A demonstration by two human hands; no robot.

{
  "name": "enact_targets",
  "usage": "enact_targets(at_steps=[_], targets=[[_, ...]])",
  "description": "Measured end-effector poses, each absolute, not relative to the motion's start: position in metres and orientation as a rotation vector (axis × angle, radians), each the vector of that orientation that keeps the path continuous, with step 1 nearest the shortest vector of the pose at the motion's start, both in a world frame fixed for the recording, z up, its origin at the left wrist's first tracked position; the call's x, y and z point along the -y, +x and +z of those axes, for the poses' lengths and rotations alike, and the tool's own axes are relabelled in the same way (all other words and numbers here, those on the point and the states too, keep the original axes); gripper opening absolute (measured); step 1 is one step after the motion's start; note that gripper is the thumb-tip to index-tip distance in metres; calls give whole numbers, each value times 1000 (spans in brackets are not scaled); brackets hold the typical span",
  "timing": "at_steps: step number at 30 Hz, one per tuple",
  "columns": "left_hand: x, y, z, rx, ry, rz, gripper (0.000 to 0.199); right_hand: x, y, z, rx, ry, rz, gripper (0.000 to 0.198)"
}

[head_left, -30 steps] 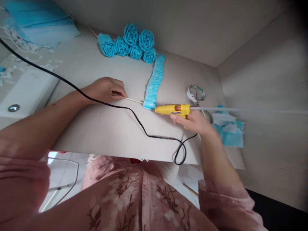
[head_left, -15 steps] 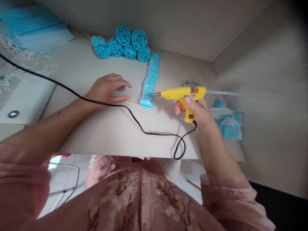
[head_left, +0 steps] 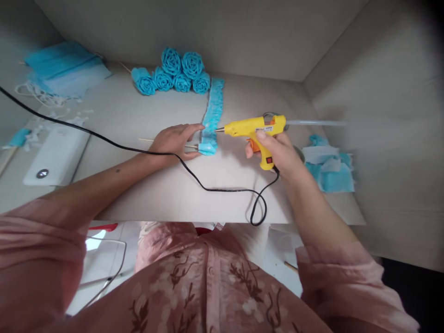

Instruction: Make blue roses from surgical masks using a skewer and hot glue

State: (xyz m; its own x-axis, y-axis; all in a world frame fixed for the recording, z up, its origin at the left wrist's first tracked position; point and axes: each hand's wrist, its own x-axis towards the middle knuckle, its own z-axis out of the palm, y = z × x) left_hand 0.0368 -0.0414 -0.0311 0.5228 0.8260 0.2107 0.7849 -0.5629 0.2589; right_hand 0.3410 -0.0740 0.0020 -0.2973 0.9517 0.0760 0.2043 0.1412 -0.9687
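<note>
My right hand (head_left: pixel 274 150) is closed round the grip of a yellow glue gun (head_left: pixel 258 127), fingers near its orange trigger. The metal nozzle points left, at the edge of a ruffled blue strip (head_left: pixel 213 108) lying lengthwise on the table. At the strip's near end sits a folded blue piece (head_left: pixel 208 148) on a thin wooden stick (head_left: pixel 144 139). My left hand (head_left: pixel 173 141) lies over the stick, thumb and forefinger apart. Their tips are at the strip's left edge and beside the folded piece. A clear glue stick (head_left: pixel 312 122) juts from the gun's back.
Several rolled blue roses (head_left: pixel 182 82) are stacked at the back. Blue face masks (head_left: pixel 65 69) lie at the back left, above a white power bank (head_left: pixel 55 159). A black cord (head_left: pixel 114 144) crosses the table and my left forearm. Blue and white scraps (head_left: pixel 329 171) lie on the right.
My left hand has moved right along the stick to the strip and folded piece, thumb and forefinger spread wider. The glue gun remains in my right hand; the view has shifted slightly.
</note>
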Motion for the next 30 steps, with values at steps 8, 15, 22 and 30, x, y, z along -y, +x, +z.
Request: enact_targets(at_steps=[8, 15, 22, 30], targets=[[39, 40, -34, -1375, 2696, 478, 69, 73, 344, -1, 1728, -1120, 1205, 56], [35, 39, -38, -1416, 2568, 545, 67, 70, 347, -4, 1821, -1108, 1241, 53], [31, 41, -43, -1393, 2450, 646, 69, 73, 344, 2, 2105, -1096, 1174, 58], [29, 41, -48, -1351, 2465, 716, 65, 75, 334, 1, 2110, -1204, 1140, 63]])
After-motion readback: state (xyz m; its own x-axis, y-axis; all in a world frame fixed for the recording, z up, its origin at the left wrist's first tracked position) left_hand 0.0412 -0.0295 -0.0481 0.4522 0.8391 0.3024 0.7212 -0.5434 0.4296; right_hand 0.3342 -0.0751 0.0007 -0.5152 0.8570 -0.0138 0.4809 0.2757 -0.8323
